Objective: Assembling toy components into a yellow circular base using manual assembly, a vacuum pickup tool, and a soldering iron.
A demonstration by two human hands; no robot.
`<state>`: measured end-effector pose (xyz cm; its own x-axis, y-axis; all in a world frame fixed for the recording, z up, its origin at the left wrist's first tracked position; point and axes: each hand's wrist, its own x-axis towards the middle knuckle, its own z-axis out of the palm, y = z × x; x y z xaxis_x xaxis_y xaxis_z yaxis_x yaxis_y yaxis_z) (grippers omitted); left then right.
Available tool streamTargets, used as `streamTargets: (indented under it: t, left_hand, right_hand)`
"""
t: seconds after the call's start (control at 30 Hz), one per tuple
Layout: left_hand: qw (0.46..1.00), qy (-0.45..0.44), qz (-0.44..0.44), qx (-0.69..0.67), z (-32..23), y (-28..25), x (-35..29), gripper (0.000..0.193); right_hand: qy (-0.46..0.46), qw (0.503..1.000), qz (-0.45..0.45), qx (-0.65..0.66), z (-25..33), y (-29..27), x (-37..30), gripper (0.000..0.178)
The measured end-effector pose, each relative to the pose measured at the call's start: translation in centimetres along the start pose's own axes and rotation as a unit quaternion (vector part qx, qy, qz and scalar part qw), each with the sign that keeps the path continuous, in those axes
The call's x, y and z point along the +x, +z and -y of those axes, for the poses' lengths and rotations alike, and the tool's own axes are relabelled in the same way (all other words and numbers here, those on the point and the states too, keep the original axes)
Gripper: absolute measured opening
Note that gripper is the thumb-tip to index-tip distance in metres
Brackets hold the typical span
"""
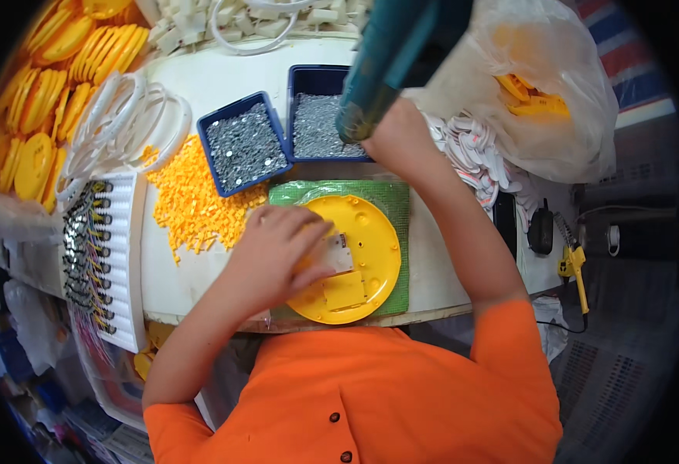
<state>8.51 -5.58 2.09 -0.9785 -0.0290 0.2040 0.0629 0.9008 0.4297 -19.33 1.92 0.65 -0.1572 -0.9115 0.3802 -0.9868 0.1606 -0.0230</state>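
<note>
Yellow disc point(381, 251) on green mat point(393, 198)

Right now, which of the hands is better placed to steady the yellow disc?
Left, I'd judge: the left hand is already at the disc's left side, whereas the right hand is farther off, near the right blue tray and partly hidden behind the teal tool.

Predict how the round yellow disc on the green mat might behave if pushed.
Lying flat, the round yellow disc would probably slide rather than roll. Its moulded plastic look suggests it is light and fairly stiff. The textured green mat beneath might add drag.
</note>
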Motion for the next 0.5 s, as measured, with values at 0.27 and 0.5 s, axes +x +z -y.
streamTargets:
  t: [0.27,0.5]
  left_hand:
    - [0.977,-0.077,-0.160,0.119,9.2,0.4,8.9,0.018]
    - [0.975,-0.087,-0.175,0.101,9.9,1.5,10.0,0.012]
  right_hand:
    - [0.057,0.995,-0.059,0.048,2.4,1.9,0.8,0.018]
    - [0.132,0.965,-0.153,0.166,3.6,0.5,-0.1,0.009]
